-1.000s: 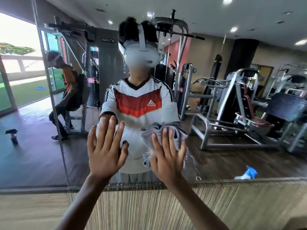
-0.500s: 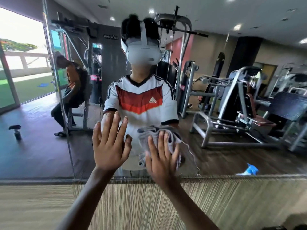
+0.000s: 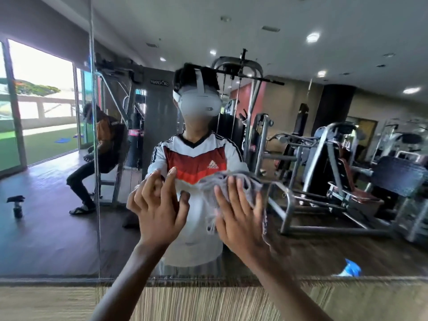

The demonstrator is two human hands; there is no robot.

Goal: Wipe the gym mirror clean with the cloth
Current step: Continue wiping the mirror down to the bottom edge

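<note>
- Mirror (image 3: 324,251), head view: wall glass in two panels that meet at a vertical seam (image 3: 95,158) toward the left edge. Its bottom edge runs along a band of striped wall panelling (image 3: 208,302).
- Cloth (image 3: 249,181): grey and bunched, lying against the glass in the lower middle of the mirror. It is right of the seam, above the bottom edge, and pinned under my right hand. A loose fold hangs past the thumb side of that hand. Its outline is blurred.
- Right hand (image 3: 238,218): mine, back toward the camera, with the fingers straight and fanned apart. It presses the cloth flat onto the mirror.
- Left hand (image 3: 159,205): mine, raised just beside the right hand, left of the cloth and apart from it. The fingers are loosely bent, one straighter than the rest, and they hold nothing. I cannot tell whether the tips touch the glass.
- Reflected at the mirror's centre: my own figure in a white and red jersey (image 3: 196,163) and a pale headset (image 3: 196,105).
- Reflected at the seam: a seated person (image 3: 102,158), bent forward.
- Reflected across the right half: grey weight machines (image 3: 324,170).
- Reflected near the bottom right corner: a blue-topped spray bottle (image 3: 350,271).
- Reflected near the left edge: a small dark object (image 3: 15,205) on the floor, too small to identify.
</note>
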